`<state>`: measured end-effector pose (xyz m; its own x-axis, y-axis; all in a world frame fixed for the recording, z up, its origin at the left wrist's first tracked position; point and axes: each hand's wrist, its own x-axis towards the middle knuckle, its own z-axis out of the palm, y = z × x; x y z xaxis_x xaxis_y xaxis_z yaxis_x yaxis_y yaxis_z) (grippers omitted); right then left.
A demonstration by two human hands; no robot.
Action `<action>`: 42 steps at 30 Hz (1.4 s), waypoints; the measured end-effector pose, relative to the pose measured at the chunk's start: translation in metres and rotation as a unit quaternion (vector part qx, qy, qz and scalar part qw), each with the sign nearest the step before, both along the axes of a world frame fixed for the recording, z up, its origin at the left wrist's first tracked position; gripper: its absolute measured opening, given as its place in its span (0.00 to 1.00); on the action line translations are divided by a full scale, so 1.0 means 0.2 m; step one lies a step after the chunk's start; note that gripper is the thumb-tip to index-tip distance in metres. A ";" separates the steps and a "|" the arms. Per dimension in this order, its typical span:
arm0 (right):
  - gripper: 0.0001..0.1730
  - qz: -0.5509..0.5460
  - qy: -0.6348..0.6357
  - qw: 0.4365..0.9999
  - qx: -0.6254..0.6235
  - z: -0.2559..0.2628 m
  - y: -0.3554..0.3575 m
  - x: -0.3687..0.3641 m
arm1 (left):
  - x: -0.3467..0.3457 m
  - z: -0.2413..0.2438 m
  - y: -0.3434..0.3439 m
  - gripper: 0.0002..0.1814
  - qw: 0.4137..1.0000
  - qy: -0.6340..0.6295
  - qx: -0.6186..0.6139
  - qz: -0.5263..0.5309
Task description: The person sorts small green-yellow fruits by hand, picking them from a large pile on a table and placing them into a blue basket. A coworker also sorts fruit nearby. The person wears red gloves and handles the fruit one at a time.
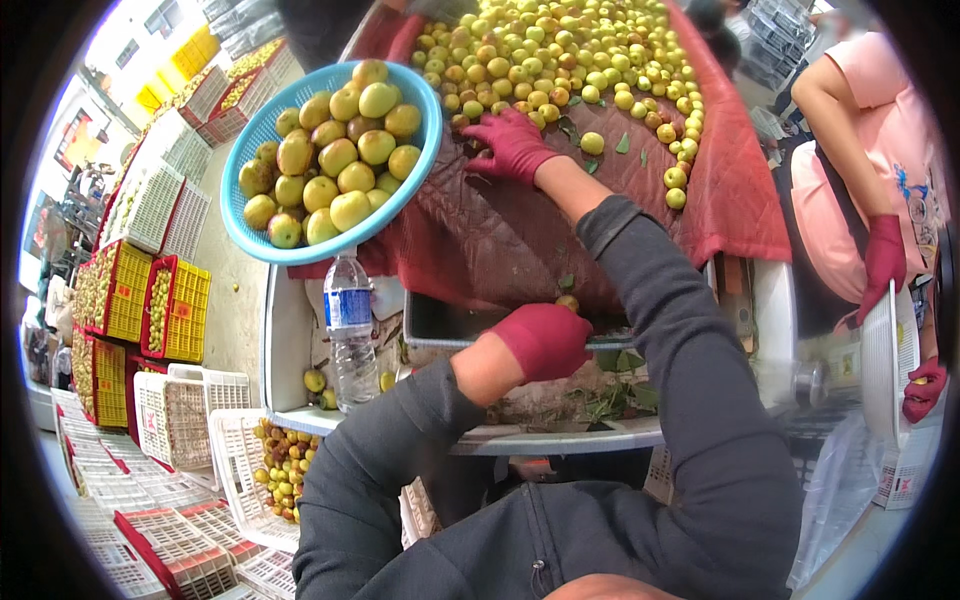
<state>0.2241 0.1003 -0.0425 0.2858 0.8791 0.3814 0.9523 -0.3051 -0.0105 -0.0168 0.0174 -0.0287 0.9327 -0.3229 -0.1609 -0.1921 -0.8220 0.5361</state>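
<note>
My right hand [514, 146], in a dark red glove, reaches to the near edge of a heap of yellow-green jujubes [555, 45]. Its fingers are apart, with no fruit visible in them. The jujubes lie on a red quilted cloth [517, 240] that slopes toward me. Closer to me, my left hand [544, 341], gloved alike, is curled at the rim of a dark tray [442, 322]; its fingertips are hidden, so any grip is unclear. One small jujube [568, 302] sits just beyond it. Left of my right hand, a blue plastic basket [234, 187] holds larger jujubes [337, 156].
A water bottle [350, 337] stands below the basket. Leaves [619, 390] litter the bench with its pale front edge [555, 442]. Crates of fruit [176, 307] and white crates [172, 420] crowd the left. At right, a person in pink [855, 172] holds a white basket [885, 360].
</note>
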 end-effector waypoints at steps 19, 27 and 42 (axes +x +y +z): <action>0.24 -0.065 -0.179 0.967 0.168 -0.20 0.91 0.12 | -0.06 -0.16 -0.02 0.09 0.983 -0.100 -0.130 0.085; 0.29 -0.218 -0.027 0.967 -0.128 0.11 0.87 0.36 | -0.09 -0.10 0.02 0.16 0.993 -0.061 -0.093 0.045; 0.41 -0.001 0.275 0.953 -0.125 0.25 -0.37 0.59 | 0.00 0.05 0.01 0.23 0.997 0.073 0.003 0.016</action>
<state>0.3431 0.0258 0.0077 0.3840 0.9221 -0.0478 0.8230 -0.3653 -0.4350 -0.0172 0.0203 -0.0194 0.9090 -0.2917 -0.2977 -0.0853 -0.8294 0.5521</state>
